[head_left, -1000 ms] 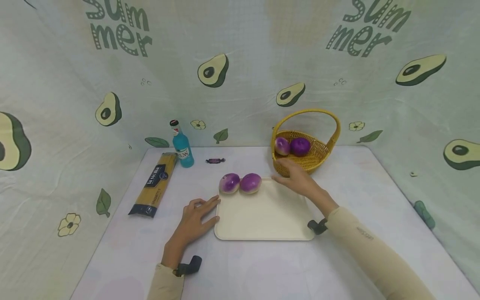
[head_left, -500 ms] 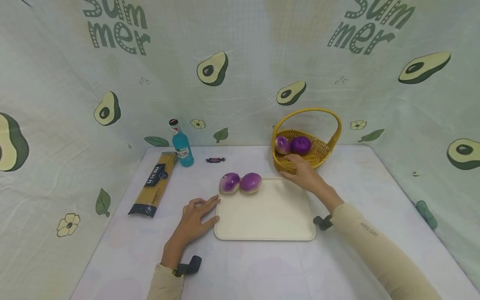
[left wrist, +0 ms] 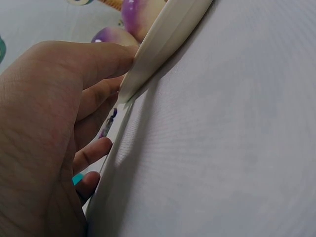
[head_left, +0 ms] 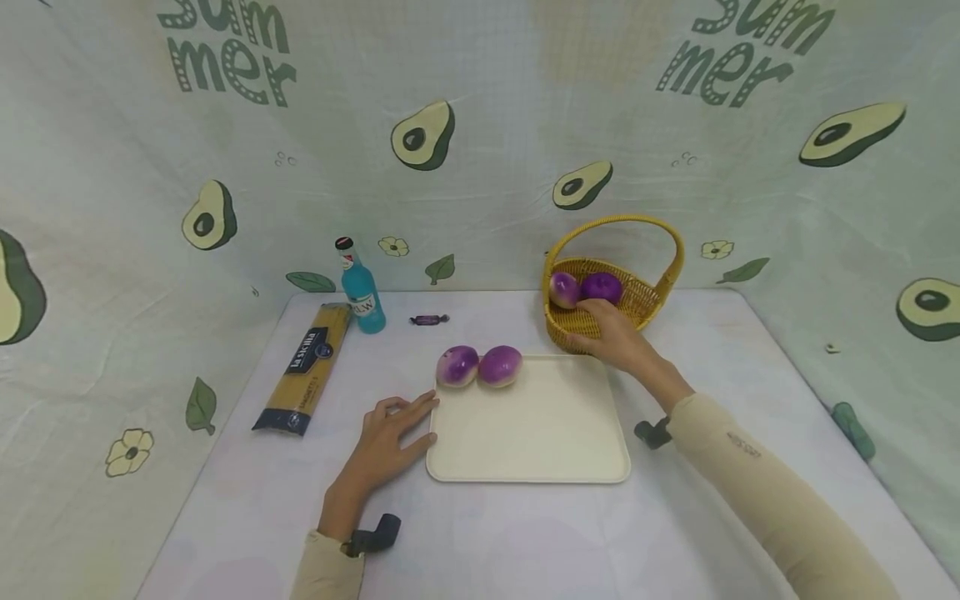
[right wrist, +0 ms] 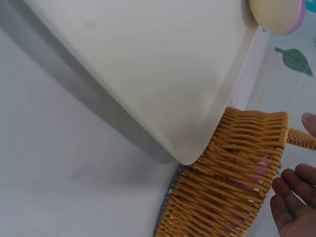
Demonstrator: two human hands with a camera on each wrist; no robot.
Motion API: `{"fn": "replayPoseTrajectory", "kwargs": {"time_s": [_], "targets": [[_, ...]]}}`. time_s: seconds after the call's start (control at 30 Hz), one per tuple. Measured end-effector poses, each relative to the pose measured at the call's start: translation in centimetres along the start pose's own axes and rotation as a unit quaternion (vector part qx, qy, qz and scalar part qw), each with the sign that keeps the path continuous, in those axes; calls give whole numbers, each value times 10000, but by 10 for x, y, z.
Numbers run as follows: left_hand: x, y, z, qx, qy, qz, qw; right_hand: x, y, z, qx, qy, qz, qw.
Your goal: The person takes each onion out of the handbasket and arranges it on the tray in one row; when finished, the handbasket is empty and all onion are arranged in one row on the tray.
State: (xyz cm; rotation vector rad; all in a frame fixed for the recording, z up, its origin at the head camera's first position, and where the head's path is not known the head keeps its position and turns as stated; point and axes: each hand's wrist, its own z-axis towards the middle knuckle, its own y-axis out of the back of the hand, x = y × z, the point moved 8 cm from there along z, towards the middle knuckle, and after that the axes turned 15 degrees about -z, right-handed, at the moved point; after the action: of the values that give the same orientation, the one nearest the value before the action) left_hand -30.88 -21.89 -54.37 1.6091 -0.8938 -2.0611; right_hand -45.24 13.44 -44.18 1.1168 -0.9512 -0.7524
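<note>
**Right hand over the basket rim, left hand braced at the tray**

At the far left of the table lies a spaghetti packet, its long axis running away from the person, with a blue bottle standing just beyond its far end and a small wrapped candy a little to the right of the bottle.

The left hand rests flat on the table against the near-left edge of the cream tray. Its fingers are relaxed and slightly spread; the left wrist view shows the fingers touching the tray's rim, gripping nothing.

Two purple-and-white turnips sit side by side, touching, on the far-left corner of the tray. They are well apart from both hands, nearer the left one.

To the right, the yellow wicker basket stands just beyond the tray's far-right corner, handle arching over it. Inside are two more turnips, side by side at the back. The right hand reaches over the basket's near rim, fingertips close to the darker one; whether they touch it cannot be told. The right wrist view shows the fingers loosely extended beside the weave, holding nothing.

The basket turnips lie directly ahead of the right hand, a short way beyond its fingertips, and far from the left hand across the tray.
</note>
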Motion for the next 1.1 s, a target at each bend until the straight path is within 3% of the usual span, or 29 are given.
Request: {"fn": "replayPoseTrajectory", "kwargs": {"time_s": [0.43, 1.1], "targets": [[-3, 0, 7, 36, -39, 5, 10000, -23, 13, 10, -113, -251, -281, 9992], [-2, 1, -1, -66, -55, -19, 10000, -61, 8, 19, -281, -743, -614, 9950]]}}
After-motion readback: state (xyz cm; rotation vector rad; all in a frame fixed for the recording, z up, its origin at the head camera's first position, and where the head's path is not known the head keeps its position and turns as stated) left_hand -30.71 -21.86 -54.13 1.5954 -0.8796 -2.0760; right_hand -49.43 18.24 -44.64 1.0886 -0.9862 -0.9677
